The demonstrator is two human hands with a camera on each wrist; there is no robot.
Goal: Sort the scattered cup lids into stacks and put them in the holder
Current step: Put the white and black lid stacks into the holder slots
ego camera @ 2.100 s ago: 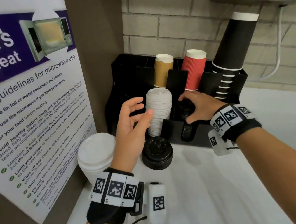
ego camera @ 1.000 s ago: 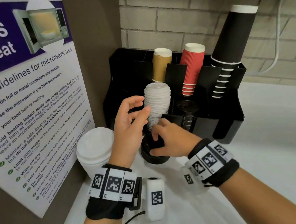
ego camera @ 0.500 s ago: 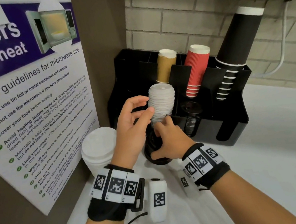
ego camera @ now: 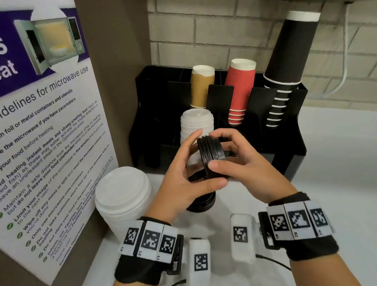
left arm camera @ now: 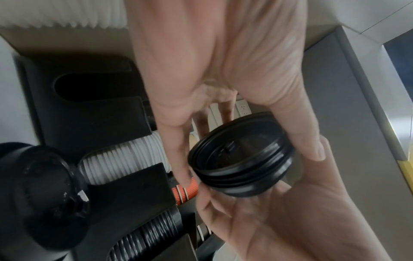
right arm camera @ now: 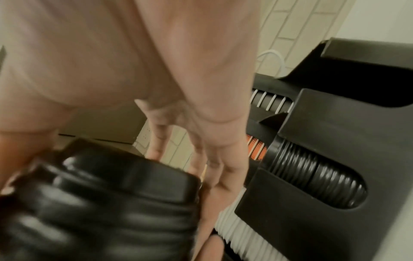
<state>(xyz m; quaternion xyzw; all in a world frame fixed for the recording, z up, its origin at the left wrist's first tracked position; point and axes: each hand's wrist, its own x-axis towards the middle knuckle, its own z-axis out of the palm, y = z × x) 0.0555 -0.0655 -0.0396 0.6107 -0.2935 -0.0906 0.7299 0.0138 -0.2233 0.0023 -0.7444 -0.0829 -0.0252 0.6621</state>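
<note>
At the centre of the head view, your left hand [ego camera: 183, 180] and right hand [ego camera: 239, 159] both grip a short stack of black lids [ego camera: 211, 155], glossy ribbed plastic discs turned on edge, held in front of the black holder [ego camera: 292, 151]. Behind your fingers, a tall ridged stack of white lids [ego camera: 195, 124] stands in the holder; more black lids [ego camera: 201, 205] sit below your hands, and wider white lids [ego camera: 123, 197] lower left by the poster [ego camera: 25, 134].
</note>
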